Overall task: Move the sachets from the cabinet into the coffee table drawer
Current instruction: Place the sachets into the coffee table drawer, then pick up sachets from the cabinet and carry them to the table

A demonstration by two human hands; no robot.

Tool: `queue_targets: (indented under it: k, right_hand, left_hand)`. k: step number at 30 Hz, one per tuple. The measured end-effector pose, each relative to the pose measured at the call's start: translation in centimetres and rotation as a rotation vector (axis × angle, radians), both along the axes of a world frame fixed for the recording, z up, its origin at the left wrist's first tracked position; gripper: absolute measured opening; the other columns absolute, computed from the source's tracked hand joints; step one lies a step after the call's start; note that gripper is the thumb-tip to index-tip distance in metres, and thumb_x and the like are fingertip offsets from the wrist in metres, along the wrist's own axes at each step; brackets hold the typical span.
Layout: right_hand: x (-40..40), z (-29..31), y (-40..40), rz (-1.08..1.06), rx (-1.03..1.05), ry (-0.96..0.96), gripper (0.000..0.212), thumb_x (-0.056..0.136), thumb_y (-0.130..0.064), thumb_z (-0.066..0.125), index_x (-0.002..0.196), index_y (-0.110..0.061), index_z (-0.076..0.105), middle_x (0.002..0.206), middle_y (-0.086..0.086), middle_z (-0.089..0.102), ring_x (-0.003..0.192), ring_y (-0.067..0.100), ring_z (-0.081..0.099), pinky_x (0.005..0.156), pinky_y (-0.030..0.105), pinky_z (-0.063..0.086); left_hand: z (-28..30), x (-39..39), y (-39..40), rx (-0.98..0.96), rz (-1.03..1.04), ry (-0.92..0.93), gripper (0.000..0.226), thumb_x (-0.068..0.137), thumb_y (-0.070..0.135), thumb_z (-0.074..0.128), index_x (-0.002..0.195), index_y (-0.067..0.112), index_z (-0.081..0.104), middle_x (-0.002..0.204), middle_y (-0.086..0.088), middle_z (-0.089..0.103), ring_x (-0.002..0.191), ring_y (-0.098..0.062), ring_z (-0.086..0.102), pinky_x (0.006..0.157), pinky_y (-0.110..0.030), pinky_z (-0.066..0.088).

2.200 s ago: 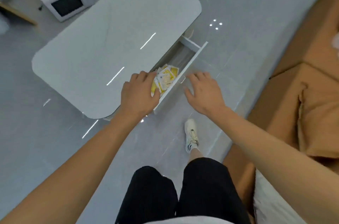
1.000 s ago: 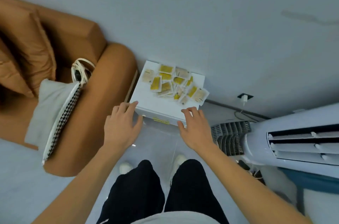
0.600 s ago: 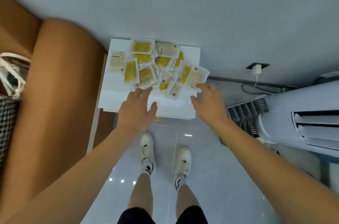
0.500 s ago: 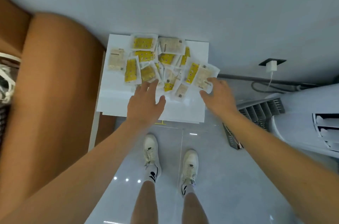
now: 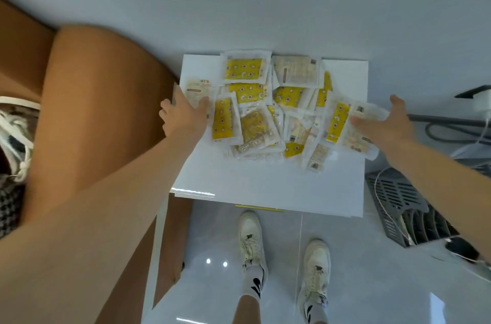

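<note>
Gathering step at the cabinet [image 5: 265,191]: sachets [image 5: 271,111] piled mid-frame. Left hand [image 5: 183,116] and right hand [image 5: 385,124], fingers spread wide, flank the pile (touching edge sachets). Next, probably: sweep inward, then grip.

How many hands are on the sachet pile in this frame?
2. The left hand rests on the leftmost pale sachet; the right hand touches the rightmost pale sachet. Both sachets lie on the white cabinet.
</note>
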State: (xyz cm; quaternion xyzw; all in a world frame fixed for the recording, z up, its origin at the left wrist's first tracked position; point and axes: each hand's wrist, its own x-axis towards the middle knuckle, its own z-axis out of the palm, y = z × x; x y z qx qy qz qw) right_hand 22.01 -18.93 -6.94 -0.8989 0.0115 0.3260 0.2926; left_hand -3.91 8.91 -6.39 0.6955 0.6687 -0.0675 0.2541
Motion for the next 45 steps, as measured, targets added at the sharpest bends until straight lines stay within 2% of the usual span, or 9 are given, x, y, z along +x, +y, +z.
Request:
queue_targets:
  k: [7,10,17,24,28,32,34,42,45]
  right_hand:
    - [-0.6,-0.4,0.1,-0.109,-0.023,-0.07,0.101,0.07,-0.036,0.093,0.151,-0.02,0.036,0.144,0.01,0.052,0.13,0.029,0.054,0.107,0.047,0.049]
    - [-1.2,-0.1,-0.2,-0.144,0.022,-0.089,0.089,0.068,-0.026,0.095,0.141,-0.021,0.045,0.135,0.005,0.057,0.118,0.026,0.06,0.099,0.047,0.055]
    - [-2.6,0.6,-1.2,-0.201,0.171,-0.052,0.053,0.072,-0.012,0.092,0.111,-0.023,0.057,0.112,0.001,0.065,0.104,0.025,0.067,0.089,0.049,0.06]
    - [-5.8,5.1,0.2,-0.147,0.346,0.063,0.038,0.075,-0.011,0.09,0.105,-0.016,0.067,0.099,-0.001,0.075,0.085,0.013,0.075,0.077,0.042,0.064]
    - [-8.6,11.6,2.2,-0.073,0.44,0.177,0.036,0.078,-0.011,0.087,0.106,-0.018,0.066,0.107,0.004,0.074,0.095,0.02,0.075,0.081,0.047,0.064]
    - [-12.3,21.9,2.9,0.07,0.491,0.263,0.069,0.068,-0.014,0.087,0.13,-0.014,0.058,0.121,0.006,0.07,0.105,0.021,0.072,0.085,0.048,0.063]
    - [-15.1,27.3,2.4,0.184,0.524,0.277,0.067,0.068,-0.014,0.086,0.129,-0.017,0.057,0.122,0.003,0.07,0.107,0.019,0.071,0.087,0.047,0.062]
    - [-29.1,43.2,-0.8,0.585,0.652,0.342,0.04,0.082,0.0,0.079,0.116,-0.011,0.062,0.101,0.005,0.075,0.085,0.014,0.076,0.069,0.033,0.062]
    - [-35.9,46.3,-0.8,0.782,0.66,0.426,0.035,0.084,0.001,0.077,0.112,-0.014,0.062,0.104,0.007,0.076,0.088,0.018,0.077,0.073,0.04,0.064]
  left_hand:
    - [-1.1,-0.4,2.4,-0.019,0.026,-0.02,0.095,0.072,0.058,0.082,0.141,0.007,0.042,0.141,-0.014,0.044,0.134,-0.032,0.039,0.107,-0.046,0.041]
    - [-1.5,-1.8,3.7,-0.057,0.104,-0.05,0.103,0.046,0.074,0.082,0.124,0.011,0.062,0.126,-0.009,0.06,0.117,-0.029,0.057,0.096,-0.045,0.053]
    - [-1.1,-4.4,2.7,-0.022,0.194,-0.325,0.029,0.085,0.019,0.081,0.103,0.013,0.058,0.101,0.001,0.063,0.088,-0.018,0.059,0.058,-0.021,0.042]
    - [2.8,-6.5,-2.5,-0.241,0.244,-0.698,0.024,0.089,0.007,0.075,0.107,0.013,0.061,0.107,0.002,0.073,0.094,-0.017,0.07,0.068,-0.027,0.054]
    - [9.7,-7.7,-7.0,-0.372,0.294,-0.856,0.027,0.089,0.008,0.073,0.114,0.018,0.067,0.113,-0.002,0.075,0.101,-0.022,0.07,0.076,-0.031,0.051]
    - [21.0,-10.0,-12.3,-0.416,0.369,-0.938,0.027,0.087,0.006,0.072,0.112,0.016,0.067,0.115,-0.005,0.075,0.112,-0.031,0.069,0.092,-0.043,0.055]
    - [27.2,-12.0,-15.1,-0.383,0.42,-0.959,0.028,0.086,0.005,0.071,0.111,0.015,0.067,0.113,-0.004,0.076,0.109,-0.03,0.071,0.099,-0.052,0.054]
    - [44.5,-25.1,-27.4,-0.091,0.71,-1.131,0.036,0.087,0.0,0.07,0.118,0.017,0.062,0.11,0.001,0.076,0.1,-0.021,0.074,0.083,-0.039,0.061]
    - [47.5,-31.4,-30.7,0.025,0.866,-1.176,0.04,0.087,0.002,0.071,0.121,0.021,0.061,0.108,0.004,0.077,0.097,-0.018,0.075,0.08,-0.037,0.061]
